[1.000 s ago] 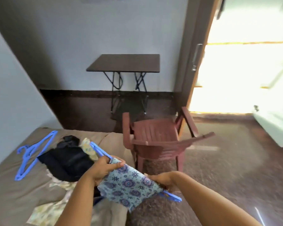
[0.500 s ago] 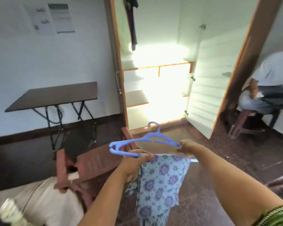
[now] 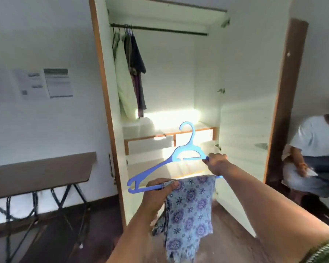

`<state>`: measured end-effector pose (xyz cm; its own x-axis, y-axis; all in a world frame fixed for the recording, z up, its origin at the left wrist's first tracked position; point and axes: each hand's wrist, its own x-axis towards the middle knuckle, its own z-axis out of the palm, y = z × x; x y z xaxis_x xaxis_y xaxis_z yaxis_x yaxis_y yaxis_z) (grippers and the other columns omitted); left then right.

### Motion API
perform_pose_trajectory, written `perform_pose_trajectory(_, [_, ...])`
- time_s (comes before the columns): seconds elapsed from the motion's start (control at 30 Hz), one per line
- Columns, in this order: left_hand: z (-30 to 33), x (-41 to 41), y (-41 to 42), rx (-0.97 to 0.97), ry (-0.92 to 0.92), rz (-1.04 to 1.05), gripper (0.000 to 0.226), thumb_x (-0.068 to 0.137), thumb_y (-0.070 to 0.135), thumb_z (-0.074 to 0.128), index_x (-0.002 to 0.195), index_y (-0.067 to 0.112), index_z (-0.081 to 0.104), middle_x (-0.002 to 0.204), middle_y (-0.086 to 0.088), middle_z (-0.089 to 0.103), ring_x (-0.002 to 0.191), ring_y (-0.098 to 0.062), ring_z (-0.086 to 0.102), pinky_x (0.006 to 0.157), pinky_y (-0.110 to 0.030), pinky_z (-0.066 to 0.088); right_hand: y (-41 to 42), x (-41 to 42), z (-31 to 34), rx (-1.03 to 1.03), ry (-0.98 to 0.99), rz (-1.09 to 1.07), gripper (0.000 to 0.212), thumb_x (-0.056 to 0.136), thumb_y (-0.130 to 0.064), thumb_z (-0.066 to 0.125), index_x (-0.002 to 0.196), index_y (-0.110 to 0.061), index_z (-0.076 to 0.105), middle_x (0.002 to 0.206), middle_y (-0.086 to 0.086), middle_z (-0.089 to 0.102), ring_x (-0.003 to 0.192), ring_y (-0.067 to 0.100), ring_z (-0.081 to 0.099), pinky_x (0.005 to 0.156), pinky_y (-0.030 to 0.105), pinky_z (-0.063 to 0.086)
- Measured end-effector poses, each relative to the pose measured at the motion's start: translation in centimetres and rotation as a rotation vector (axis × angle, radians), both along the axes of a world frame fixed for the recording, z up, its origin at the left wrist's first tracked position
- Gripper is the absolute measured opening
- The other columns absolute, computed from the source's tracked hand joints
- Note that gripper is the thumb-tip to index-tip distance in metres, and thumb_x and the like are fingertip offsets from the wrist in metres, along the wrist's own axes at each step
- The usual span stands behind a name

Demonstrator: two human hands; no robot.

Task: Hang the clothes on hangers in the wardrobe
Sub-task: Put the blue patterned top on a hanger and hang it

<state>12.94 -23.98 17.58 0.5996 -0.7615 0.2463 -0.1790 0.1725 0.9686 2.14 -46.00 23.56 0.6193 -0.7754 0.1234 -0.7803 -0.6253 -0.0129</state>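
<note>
Carrying hanger (image 3: 180, 162) below rail (image 3: 160, 29), cloth (image 3: 188, 209) draped over its bar. Left hand (image 3: 158, 192) pinches bar and cloth; right hand (image 3: 216, 164) grips the arm. Keep level; hook onto rail right of hung clothes (image 3: 131, 73).

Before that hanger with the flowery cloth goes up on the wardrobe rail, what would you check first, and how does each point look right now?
1. Floral cloth draped over the blue hanger bar: ok, though it hangs bunched toward the left.
2. Grip: left hand holds the bar and cloth, right hand holds the hanger's right shoulder: ok.
3. Hook pointing up and free: ok.
4. Wardrobe door open: ok.
5. Free space on the rail right of the hung clothes: ok.
6. Hook level with the rail: not ok, it is well below.
</note>
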Motion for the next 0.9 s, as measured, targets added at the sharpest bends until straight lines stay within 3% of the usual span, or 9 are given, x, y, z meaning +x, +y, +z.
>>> perform_pose_trajectory(0.1, [4.3, 5.4, -5.9, -0.089, -0.064, 0.062, 0.015, 0.081, 0.018, 0.076, 0.092, 0.010, 0.077, 0.090, -0.003, 0.076, 0.091, -0.019, 0.070, 0.075, -0.027, 0.056, -6.2, 6.1, 5.0, -0.008, -0.205, 0.021, 0.036, 0.103, -0.034, 0.035, 0.125, -0.008, 0.047, 0.128, 0.015, 0.054, 0.121, 0.031, 0.047, 0.098, 0.035, 0.033])
perform_pose_trajectory(0.23, [9.4, 11.2, -12.9, -0.194, -0.104, 0.188, 0.008, 0.083, 0.023, 0.075, 0.088, 0.017, 0.074, 0.081, 0.027, 0.070, 0.086, -0.002, 0.067, 0.070, -0.011, 0.050, -12.8, 12.9, 10.8, 0.033, -0.520, 0.145, 0.034, 0.098, -0.031, 0.049, 0.121, -0.006, 0.048, 0.121, 0.018, 0.054, 0.115, 0.035, 0.048, 0.092, 0.033, 0.034])
perform_pose_trajectory(0.37, [13.0, 16.0, -19.9, -0.275, -0.290, 0.291, 0.006, 0.088, 0.021, 0.070, 0.082, 0.022, 0.072, 0.073, 0.017, 0.071, 0.071, 0.005, 0.063, 0.064, -0.008, 0.043, -18.9, 19.6, 14.6, 0.007, -0.722, 0.317, 0.029, 0.095, -0.023, 0.056, 0.118, -0.007, 0.049, 0.117, 0.019, 0.053, 0.107, 0.032, 0.051, 0.083, 0.027, 0.035])
perform_pose_trajectory(0.53, [16.9, 23.1, -30.2, -0.299, -0.484, 0.397, 0.015, 0.090, 0.024, 0.069, 0.079, 0.034, 0.064, 0.073, 0.016, 0.068, 0.073, 0.004, 0.062, 0.066, -0.007, 0.042, -26.8, 27.8, 17.9, -0.122, -0.652, 0.470, 0.033, 0.093, -0.021, 0.054, 0.124, -0.013, 0.045, 0.117, 0.011, 0.045, 0.111, 0.029, 0.043, 0.089, 0.033, 0.036])
perform_pose_trajectory(0.6, [18.5, 26.2, -34.7, -0.289, -0.511, 0.423, 0.008, 0.091, 0.027, 0.067, 0.083, 0.027, 0.067, 0.077, 0.008, 0.069, 0.071, 0.000, 0.061, 0.064, -0.009, 0.042, -30.3, 31.2, 18.2, -0.143, -0.681, 0.515, 0.031, 0.090, -0.015, 0.053, 0.121, -0.016, 0.047, 0.113, 0.007, 0.043, 0.110, 0.026, 0.041, 0.086, 0.030, 0.038])
perform_pose_trajectory(0.67, [20.7, 29.1, -39.2, -0.259, -0.477, 0.468, 0.017, 0.091, 0.031, 0.067, 0.088, 0.014, 0.068, 0.080, -0.007, 0.069, 0.065, -0.003, 0.058, 0.058, -0.009, 0.039, -33.8, 34.6, 18.5, -0.164, -0.765, 0.587, 0.027, 0.086, -0.006, 0.050, 0.113, -0.014, 0.049, 0.103, 0.005, 0.042, 0.101, 0.027, 0.046, 0.073, 0.028, 0.035])
perform_pose_trajectory(0.73, [23.1, 31.7, -43.2, -0.277, -0.477, 0.524, 0.020, 0.090, 0.029, 0.067, 0.082, 0.012, 0.063, 0.074, -0.006, 0.063, 0.057, 0.000, 0.054, 0.052, -0.008, 0.037, -37.1, 37.9, 19.1, -0.137, -0.819, 0.672, 0.029, 0.080, 0.000, 0.051, 0.105, -0.014, 0.045, 0.096, 0.006, 0.043, 0.087, 0.026, 0.046, 0.060, 0.023, 0.030])
perform_pose_trajectory(0.83, [26.5, 34.8, -48.3, -0.340, -0.557, 0.587, 0.031, 0.091, 0.016, 0.064, 0.066, 0.010, 0.049, 0.060, 0.003, 0.047, 0.052, -0.002, 0.047, 0.051, -0.012, 0.036, -41.2, 42.8, 20.8, -0.071, -0.931, 0.763, 0.040, 0.080, -0.001, 0.055, 0.114, -0.017, 0.044, 0.101, 0.008, 0.046, 0.082, 0.025, 0.050, 0.064, 0.032, 0.044])
perform_pose_trajectory(0.9, [28.5, 37.8, -51.3, -0.373, -0.586, 0.628, 0.033, 0.091, 0.013, 0.065, 0.065, 0.009, 0.046, 0.059, 0.002, 0.044, 0.052, -0.004, 0.045, 0.052, -0.013, 0.036, -43.5, 46.2, 21.9, -0.094, -1.031, 0.812, 0.034, 0.084, -0.005, 0.051, 0.114, -0.021, 0.046, 0.103, 0.008, 0.049, 0.086, 0.024, 0.050, 0.070, 0.034, 0.043])
